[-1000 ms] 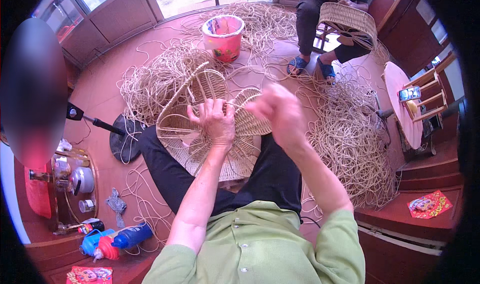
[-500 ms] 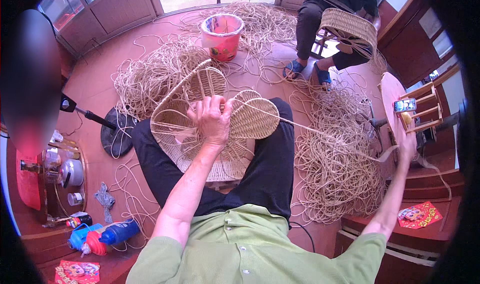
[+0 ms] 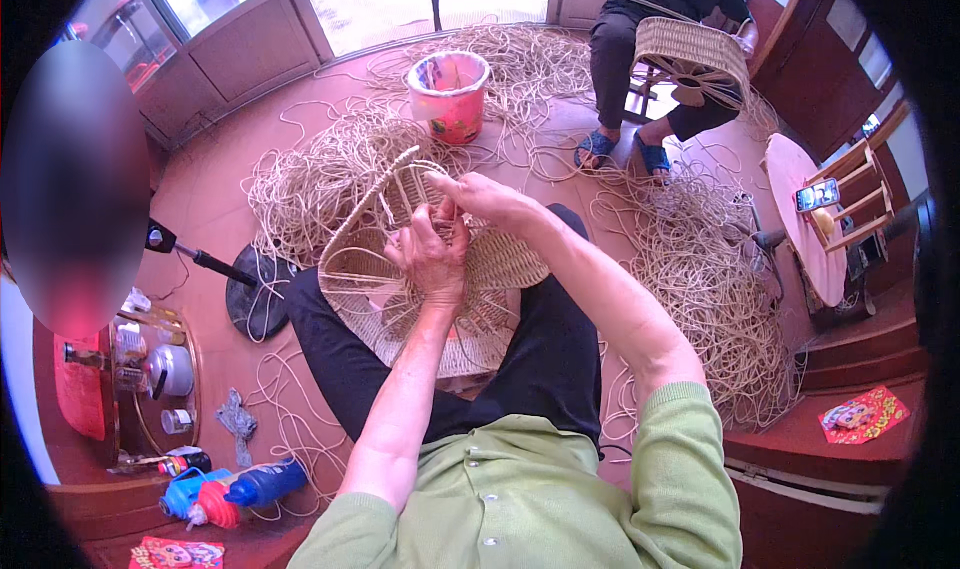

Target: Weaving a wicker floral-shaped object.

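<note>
Between my knees rests a tan woven cord piece (image 3: 455, 352) with a raised, looped back and rounded woven lobes. My left hand (image 3: 430, 254) is closed over the middle of it, its fingers gripping strands of cord. Just above and to the right, my right hand (image 3: 485, 197) reaches in from the right with its fingers drawn together at the upright cords. Whatever lies between the right fingertips is too small to make out. Part of the right lobe is hidden under my right forearm.
Heaps of loose tan cord (image 3: 710, 319) lie right, left and beyond. A pink bucket (image 3: 448, 104) stands ahead. Another person (image 3: 665, 59) sits far right with a similar woven piece (image 3: 690, 49). Bottles (image 3: 265, 483) lie lower left; a round wooden stool (image 3: 800, 219) is at right.
My right hand has come from the far right side to the woven piece beside my left hand. The cord stretched out to the right is no longer seen. The other person's arm has reached out leftward.
</note>
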The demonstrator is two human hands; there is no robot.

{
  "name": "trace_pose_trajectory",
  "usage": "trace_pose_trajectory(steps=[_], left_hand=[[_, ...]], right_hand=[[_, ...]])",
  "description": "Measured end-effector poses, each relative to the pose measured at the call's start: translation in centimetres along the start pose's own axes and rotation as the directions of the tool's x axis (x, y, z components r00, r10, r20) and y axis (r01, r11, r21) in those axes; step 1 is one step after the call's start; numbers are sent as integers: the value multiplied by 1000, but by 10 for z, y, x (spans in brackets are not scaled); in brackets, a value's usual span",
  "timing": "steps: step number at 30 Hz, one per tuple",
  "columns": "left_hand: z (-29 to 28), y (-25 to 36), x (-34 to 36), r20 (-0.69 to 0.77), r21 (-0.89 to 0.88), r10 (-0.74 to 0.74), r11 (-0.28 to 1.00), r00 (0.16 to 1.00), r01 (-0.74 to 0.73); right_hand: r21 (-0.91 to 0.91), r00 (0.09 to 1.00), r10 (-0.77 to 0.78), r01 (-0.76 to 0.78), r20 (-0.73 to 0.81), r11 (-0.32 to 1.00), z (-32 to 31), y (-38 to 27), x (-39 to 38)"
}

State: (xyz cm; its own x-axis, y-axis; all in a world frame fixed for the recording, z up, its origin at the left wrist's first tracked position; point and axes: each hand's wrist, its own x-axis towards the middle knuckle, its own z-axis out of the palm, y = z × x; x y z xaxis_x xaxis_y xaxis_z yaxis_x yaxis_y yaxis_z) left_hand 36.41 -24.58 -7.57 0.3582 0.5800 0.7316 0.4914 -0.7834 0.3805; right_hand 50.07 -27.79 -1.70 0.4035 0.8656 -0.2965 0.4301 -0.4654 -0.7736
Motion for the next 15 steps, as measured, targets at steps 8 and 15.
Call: trace_pose_trajectory(steps=[8,15], left_hand=[[-6,0,-1,90,-41,-78,996,993,82],[1,-2,0,3,-97,-39,994,999,39]], right_hand=[[49,947,-311,308,78,950,-7,-6,-18],[-45,982,-162,158,-93,986,-10,-8,-22]])
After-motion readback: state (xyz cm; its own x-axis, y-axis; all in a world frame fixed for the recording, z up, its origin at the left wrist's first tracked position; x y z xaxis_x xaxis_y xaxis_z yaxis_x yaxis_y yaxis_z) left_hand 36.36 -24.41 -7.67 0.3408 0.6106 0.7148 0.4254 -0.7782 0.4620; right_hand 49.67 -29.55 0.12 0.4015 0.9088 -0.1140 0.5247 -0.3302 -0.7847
